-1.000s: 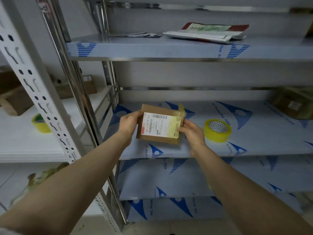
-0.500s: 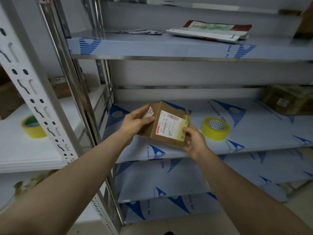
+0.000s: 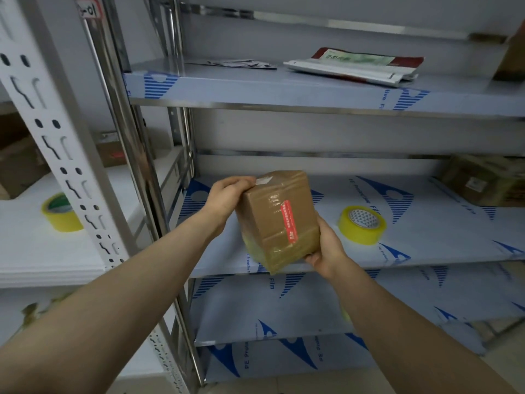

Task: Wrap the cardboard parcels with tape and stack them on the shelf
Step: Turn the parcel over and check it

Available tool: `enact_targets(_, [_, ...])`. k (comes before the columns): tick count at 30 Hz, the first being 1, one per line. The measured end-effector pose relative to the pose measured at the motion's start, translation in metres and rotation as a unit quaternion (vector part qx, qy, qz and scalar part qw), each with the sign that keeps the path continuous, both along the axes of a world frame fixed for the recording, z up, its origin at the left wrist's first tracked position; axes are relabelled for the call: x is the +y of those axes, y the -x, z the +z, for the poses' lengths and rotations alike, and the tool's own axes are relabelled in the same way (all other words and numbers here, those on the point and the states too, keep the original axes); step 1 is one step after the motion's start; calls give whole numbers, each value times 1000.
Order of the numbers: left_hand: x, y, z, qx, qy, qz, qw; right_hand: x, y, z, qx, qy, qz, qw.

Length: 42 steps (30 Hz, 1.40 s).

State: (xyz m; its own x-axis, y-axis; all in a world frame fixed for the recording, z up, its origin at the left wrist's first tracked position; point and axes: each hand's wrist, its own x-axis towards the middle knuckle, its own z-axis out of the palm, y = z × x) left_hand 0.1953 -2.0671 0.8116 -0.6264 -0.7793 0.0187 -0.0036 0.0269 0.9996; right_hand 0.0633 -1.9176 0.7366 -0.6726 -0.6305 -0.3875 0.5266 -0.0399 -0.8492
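A small brown cardboard parcel [image 3: 279,220], glossy with clear tape and marked by a red strip, is held tilted above the front of the middle steel shelf [image 3: 426,240]. My left hand [image 3: 227,196] grips its upper left corner. My right hand [image 3: 326,245] cups its lower right edge, fingers curled under it. A yellow tape roll [image 3: 361,225] lies flat on the shelf just right of the parcel. Another taped parcel [image 3: 483,183] sits at the shelf's far right.
A second yellow tape roll [image 3: 61,213] stands on the white shelf at left, near brown boxes [image 3: 20,163]. Flat packets [image 3: 358,65] lie on the upper shelf. Steel uprights [image 3: 133,155] separate the two racks. Lower shelves carry blue-printed film.
Both hands have turned the parcel: its white barcode label rolled away from view and a taped side with a red strip now faces me. The view has shifted slightly left.
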Motion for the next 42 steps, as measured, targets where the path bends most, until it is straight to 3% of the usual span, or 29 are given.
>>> enact_targets(7, [2,-9,-6,-43,-66,-110,991,8,0,6,-11,31,18,999])
enact_targets(13, [-5,-11,-14,-57,-153,-31,986,15,4,10,25,66,17,997])
enact_targets(18, [-11,-14,-15,-60,-247,-20,967,16,6,10,167,14,46,985])
enact_targets(21, [-15,-13,-17,-88,-281,-29,955,15,6,6,163,26,77,983])
enact_targets(25, [-23,-13,-21,-149,-199,-49,967,16,7,3,102,23,19,994])
enact_targets(28, [-24,-10,-23,-117,-142,-67,981,13,6,0,67,2,-1,998])
enact_targets(31, [-21,-9,-22,-76,-199,-94,972,8,3,2,35,-12,-6,999])
enact_targets(34, [-19,-9,-22,-90,-190,-76,975,3,2,1,25,-10,-7,1000])
enact_targets(42, [-26,-14,-28,-108,-219,-27,969,0,-2,7,100,35,-14,994])
